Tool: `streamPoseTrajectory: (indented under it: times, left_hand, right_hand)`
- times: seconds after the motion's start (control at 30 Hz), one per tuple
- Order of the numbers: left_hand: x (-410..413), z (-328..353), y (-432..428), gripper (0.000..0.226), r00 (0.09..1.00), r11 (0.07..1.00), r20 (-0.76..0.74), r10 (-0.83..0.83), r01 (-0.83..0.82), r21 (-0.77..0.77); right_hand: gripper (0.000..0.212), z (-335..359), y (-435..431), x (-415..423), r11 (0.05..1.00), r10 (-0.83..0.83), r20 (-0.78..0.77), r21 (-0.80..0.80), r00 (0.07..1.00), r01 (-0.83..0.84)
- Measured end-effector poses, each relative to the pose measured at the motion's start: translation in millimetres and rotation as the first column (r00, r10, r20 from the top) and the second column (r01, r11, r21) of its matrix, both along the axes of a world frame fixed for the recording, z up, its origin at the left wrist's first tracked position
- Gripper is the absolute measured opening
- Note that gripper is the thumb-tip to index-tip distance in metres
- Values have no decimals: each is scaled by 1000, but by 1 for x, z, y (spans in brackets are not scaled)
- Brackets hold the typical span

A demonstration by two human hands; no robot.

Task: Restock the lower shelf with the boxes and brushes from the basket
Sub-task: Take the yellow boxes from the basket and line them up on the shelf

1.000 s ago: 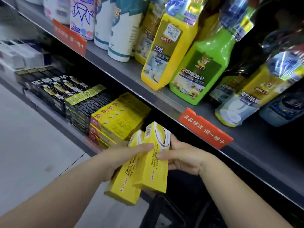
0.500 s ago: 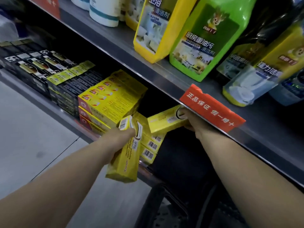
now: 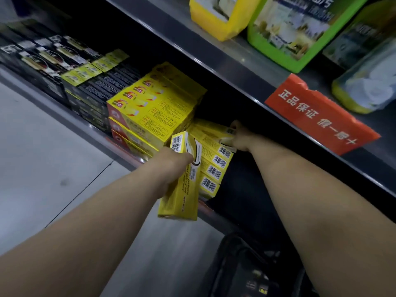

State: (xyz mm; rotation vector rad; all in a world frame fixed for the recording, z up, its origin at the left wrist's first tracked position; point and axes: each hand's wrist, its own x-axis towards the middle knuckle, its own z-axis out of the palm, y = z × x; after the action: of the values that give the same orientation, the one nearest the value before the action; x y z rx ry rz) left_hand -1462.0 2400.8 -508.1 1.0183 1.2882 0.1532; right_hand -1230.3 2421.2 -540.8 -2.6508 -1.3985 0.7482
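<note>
Box (image 3: pixel 212 128) lowered onto stack (image 3: pixel 214 168), lower shelf (image 3: pixel 85 125) (right hand (image 3: pixel 241 139))

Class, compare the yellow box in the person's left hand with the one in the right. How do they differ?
Pose: the left-hand box hangs nearly upright; the right-hand box lies flat. Place: the left-hand box is outside the lower shelf; the right-hand box rests on the stack inside. Both are yellow cartons.

Yellow box (image 3: pixel 182 200) upright near yellow stack (image 3: pixel 214 170) on lower shelf (image 3: pixel 64 113)
</note>
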Motion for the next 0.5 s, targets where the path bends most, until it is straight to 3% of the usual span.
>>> streamPoseTrajectory:
  times: [0.1, 0.27, 0.33, 0.43, 0.5]
  left_hand:
    - [1, -4, 3, 53, 1000, 1000, 4, 2, -2, -6]
    - [4, -4, 4, 53, 999, 999, 27, 44, -44, -20]
    - [4, -3, 3, 49, 997, 998, 38, 60, -59, -22]
    - [4, 1, 1, 44, 995, 998, 77, 56, -54, -29]
    - [4, 3, 1, 52, 997, 1000, 69, 27, -28, 10]
  right_hand:
    - [59, -6, -1, -3, 994, 25, 35, -103, 999, -21]
    - [50, -6, -7, -10, 923, 227, 123, -343, 966, -173]
    - [56, 2, -6, -20, 892, 296, 151, -396, 943, -217]
    - [97, 31, -1, -41, 902, 367, 30, -257, 930, -347]
    - [112, 60, -5, -57, 842, 523, -50, -123, 851, -525]
